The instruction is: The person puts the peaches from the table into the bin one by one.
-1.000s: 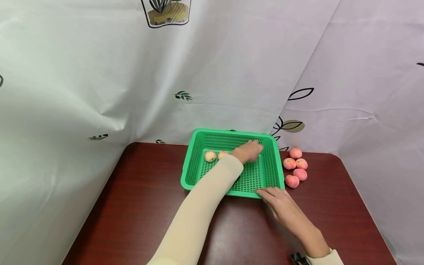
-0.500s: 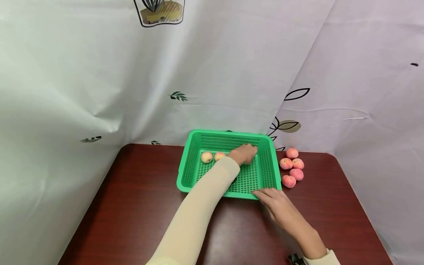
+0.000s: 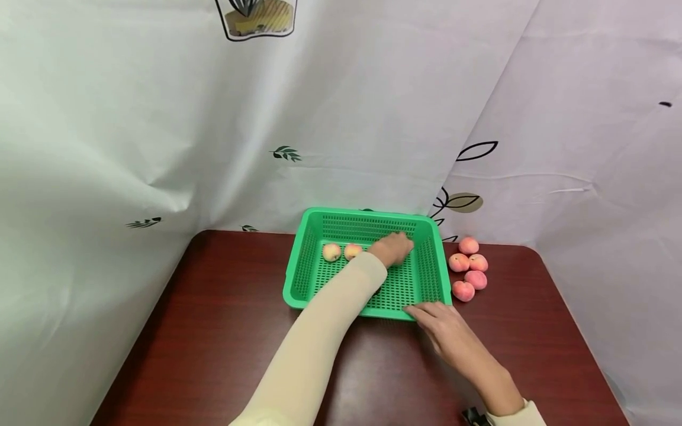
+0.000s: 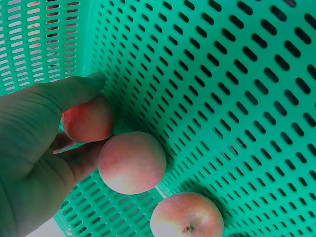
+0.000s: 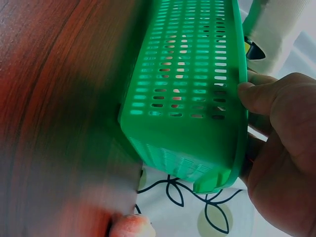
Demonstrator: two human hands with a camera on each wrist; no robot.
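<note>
My left hand (image 3: 392, 248) reaches into a green slatted basket (image 3: 295, 266), near its far right part. In the left wrist view, thumb and fingers of the left hand (image 4: 37, 133) pinch a red peach (image 4: 89, 121) close to the basket's wall. A second peach (image 4: 132, 163) sits right beside the fingers, and a third peach (image 4: 187, 217) lies further along the wall. My right hand (image 3: 453, 334) holds the basket's near right corner. In the right wrist view, the right hand's thumb (image 5: 259, 96) lies on the rim, with fingers on the inner side.
Several loose peaches (image 3: 463, 291) lie on the dark red-brown table (image 3: 213, 331), just right of the basket. A pale patterned cloth (image 3: 362, 118) hangs behind the table and along its sides. My left forearm in a cream sleeve (image 3: 319, 331) crosses over the basket's front rim.
The left hand has sunk slightly deeper into the basket and then stayed nearly still. The right hand keeps its place at the near right corner. The head view has shifted a little.
</note>
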